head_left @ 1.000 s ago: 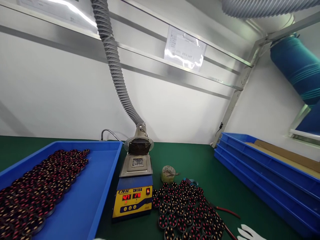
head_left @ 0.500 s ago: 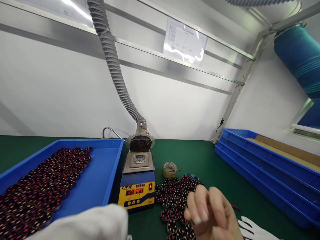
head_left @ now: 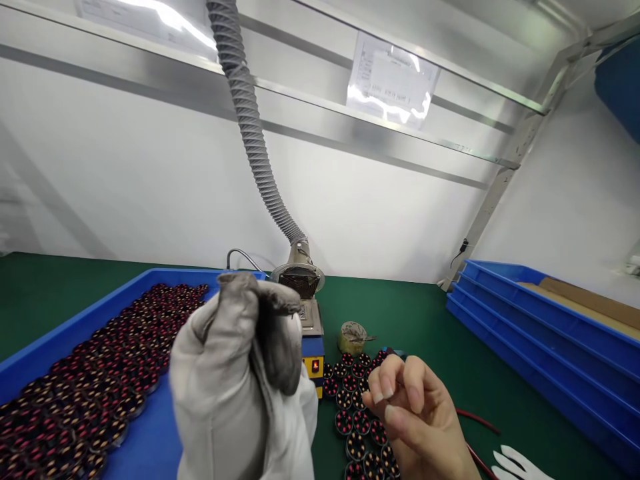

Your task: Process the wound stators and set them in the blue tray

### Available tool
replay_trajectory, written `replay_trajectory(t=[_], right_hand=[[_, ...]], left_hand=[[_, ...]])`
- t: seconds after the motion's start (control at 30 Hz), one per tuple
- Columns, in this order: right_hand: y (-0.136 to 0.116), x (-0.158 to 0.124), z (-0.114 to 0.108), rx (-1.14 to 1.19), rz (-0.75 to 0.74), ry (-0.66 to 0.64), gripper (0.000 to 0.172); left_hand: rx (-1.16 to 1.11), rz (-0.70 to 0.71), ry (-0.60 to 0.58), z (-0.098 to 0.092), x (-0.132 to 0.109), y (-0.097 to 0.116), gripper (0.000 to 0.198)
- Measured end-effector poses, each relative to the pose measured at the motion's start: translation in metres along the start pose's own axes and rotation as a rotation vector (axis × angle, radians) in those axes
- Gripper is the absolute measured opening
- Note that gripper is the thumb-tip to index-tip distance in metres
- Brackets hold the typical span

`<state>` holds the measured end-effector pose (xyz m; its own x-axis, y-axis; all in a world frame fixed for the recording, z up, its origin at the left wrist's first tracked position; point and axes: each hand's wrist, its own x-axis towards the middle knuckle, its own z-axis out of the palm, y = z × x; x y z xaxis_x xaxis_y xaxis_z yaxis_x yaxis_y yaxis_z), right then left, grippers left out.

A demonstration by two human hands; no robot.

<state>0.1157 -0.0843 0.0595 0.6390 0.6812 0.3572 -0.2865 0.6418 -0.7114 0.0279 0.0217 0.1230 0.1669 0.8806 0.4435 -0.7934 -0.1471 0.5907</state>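
Note:
My left hand [head_left: 245, 373] wears a white glove with blackened fingertips. It is raised in front of the soldering pot [head_left: 313, 367] and hides much of it. Its fingers are bent with a gap between them, and nothing shows in the grasp. My right hand [head_left: 420, 413] is bare, palm turned inward, with loosely curled fingers and the thumb held apart; no object is in it. Just beside it, small round wound coils [head_left: 355, 445] with red and tan dots lie grouped on the green table [head_left: 415, 320].
At left, a blue tray [head_left: 150, 433] bears many similar coils. Stacked blue trays [head_left: 540, 340] stand at right. Behind the coils sits a small round tub [head_left: 352, 337]. A white glove [head_left: 517, 465] lies at lower right, and a grey duct hose [head_left: 255, 140] hangs over the pot.
My gloved left hand has risen from the lower edge and moved right, now in front of the pot. My right hand stays near the coils, its thumb more visible. The view has shifted left.

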Motion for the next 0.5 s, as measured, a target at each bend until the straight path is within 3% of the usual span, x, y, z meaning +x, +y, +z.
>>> replay_trajectory(t=[0.23,0.37,0.43,0.5], right_hand=[[0.006,-0.003,0.012,-0.069,0.026,0.105,0.027],[0.005,-0.006,0.010,-0.362,0.010,0.158,0.026],[0.002,-0.007,0.004,-0.600,0.039,0.077,0.018],[-0.002,-0.007,-0.004,-0.847,0.080,-0.088,0.009]], left_hand=[[-0.035,-0.016,-0.115,0.000,0.005,-0.006,0.026],[-0.018,0.001,-0.096,0.005,0.008,-0.008,0.027],[-0.006,0.019,-0.059,0.006,0.014,-0.008,0.027],[0.005,0.051,-0.040,0.005,0.021,-0.008,0.027]])
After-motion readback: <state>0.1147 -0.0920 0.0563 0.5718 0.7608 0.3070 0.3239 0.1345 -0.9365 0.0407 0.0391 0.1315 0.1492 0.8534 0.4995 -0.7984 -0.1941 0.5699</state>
